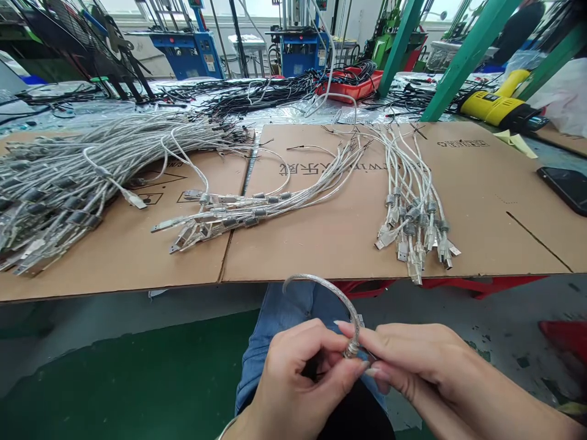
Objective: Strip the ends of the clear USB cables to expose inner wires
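A black phone (567, 188) lies at the right. Farther off are a yellow slip (517, 143), a yellow heat gun (486, 109) and, beside it, a white bag (566, 101). Left of the gun slants a green post (470, 58). Far middle, a red tray (372, 87) holds black wires (360, 73); behind stand blue machines (187, 56) and a white stool (247, 40).

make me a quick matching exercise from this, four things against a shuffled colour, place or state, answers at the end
1. phone
2. cable nearest the camera
3. heat gun
4. plastic tray

A. red, with black cables in it
B. yellow and black
C. lying flat at the picture's right edge
D. pinched by the left hand, the right hand close against it

Pairs: 1-C, 2-D, 3-B, 4-A
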The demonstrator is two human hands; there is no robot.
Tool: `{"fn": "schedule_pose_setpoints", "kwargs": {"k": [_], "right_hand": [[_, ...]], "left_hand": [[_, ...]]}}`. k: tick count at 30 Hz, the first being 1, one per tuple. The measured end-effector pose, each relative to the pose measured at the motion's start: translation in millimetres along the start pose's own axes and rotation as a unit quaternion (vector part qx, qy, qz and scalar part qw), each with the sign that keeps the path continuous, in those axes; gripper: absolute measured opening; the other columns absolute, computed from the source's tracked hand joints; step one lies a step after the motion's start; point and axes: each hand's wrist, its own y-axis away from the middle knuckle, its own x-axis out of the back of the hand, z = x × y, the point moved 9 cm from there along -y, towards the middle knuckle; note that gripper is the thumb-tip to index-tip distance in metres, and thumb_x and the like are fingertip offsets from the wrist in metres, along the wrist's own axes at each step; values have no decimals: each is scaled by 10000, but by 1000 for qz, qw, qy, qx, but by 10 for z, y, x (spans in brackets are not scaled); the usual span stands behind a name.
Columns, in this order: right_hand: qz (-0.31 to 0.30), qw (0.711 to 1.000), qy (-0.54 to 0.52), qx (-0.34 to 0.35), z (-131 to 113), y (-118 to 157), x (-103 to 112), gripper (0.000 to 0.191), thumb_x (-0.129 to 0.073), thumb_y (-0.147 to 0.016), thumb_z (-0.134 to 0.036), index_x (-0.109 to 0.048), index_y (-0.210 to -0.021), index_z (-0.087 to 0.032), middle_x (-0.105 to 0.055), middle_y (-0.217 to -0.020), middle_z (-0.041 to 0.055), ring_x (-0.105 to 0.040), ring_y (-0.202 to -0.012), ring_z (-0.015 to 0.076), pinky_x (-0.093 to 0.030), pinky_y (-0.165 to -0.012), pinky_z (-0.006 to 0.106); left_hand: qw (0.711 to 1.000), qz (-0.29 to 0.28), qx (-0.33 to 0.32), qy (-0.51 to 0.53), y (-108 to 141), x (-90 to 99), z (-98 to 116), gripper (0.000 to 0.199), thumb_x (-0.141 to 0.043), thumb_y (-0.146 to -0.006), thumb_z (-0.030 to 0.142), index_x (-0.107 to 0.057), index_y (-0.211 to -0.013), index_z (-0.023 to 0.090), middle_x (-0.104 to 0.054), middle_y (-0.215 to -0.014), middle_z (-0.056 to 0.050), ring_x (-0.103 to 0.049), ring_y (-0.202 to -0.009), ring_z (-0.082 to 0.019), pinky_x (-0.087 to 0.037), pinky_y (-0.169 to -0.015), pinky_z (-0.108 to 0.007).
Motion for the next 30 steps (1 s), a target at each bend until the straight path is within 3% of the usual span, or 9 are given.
{"fn": "schedule_pose_setpoints", "kwargs": {"k": [3, 7, 15, 20, 24, 30], "right_hand": [[12, 1000, -18, -21, 42, 15, 22, 290, -396, -846, -69, -651, -766, -181, -622, -559, 7, -637, -534, 152, -492, -496, 195], [9, 999, -48, 4, 12, 3, 68, 273, -406, -842, -86, -625, -733, -208, -623, -544, -14, -584, -435, 126, -481, -465, 187], [23, 999, 4, 44, -53, 21, 95, 283, -379, -851, -77, -627, -812, -207, -638, -576, 12, -613, -486, 154, -453, -433, 207], [15, 1000, 22, 16, -32, 29, 72, 295, -387, -821, -53, -634, -740, -192, -637, -563, 17, -607, -481, 148, -483, -466, 203], [25, 1000, -6, 5, -25, -8, 112, 301, -393, -826, -76, -619, -675, -204, -621, -530, 3, -597, -446, 137, -487, -463, 191], [14, 1000, -9, 15, -17, -6, 120, 255, -425, -818, -93, -638, -751, -218, -633, -536, -2, -585, -431, 143, -489, -445, 202]], "left_hand": [[1000, 1, -1, -8, -12, 6, 13, 161, -640, -716, 191, -594, -572, 136, -476, -487, 37, -416, -450, -54, -366, -439, -151], [1000, -7, 12, 6, -21, 11, 27, 157, -644, -724, 226, -625, -593, 140, -497, -492, 29, -412, -449, -55, -360, -429, -150], [1000, -25, 10, 7, -35, -17, 26, 159, -619, -748, 222, -641, -619, 130, -484, -503, 30, -403, -460, -53, -355, -440, -150], [999, -23, -27, -26, -37, -7, 90, 158, -617, -742, 181, -620, -591, 132, -472, -491, 36, -411, -464, -53, -354, -446, -147], [999, -24, -18, -13, -43, 7, 88, 171, -610, -756, 220, -636, -609, 135, -483, -495, 30, -414, -469, -60, -357, -448, -156], [999, -35, -14, 1, -40, 11, 80, 213, -577, -793, 265, -658, -640, 140, -527, -526, 9, -443, -499, -75, -382, -481, -172]]}}
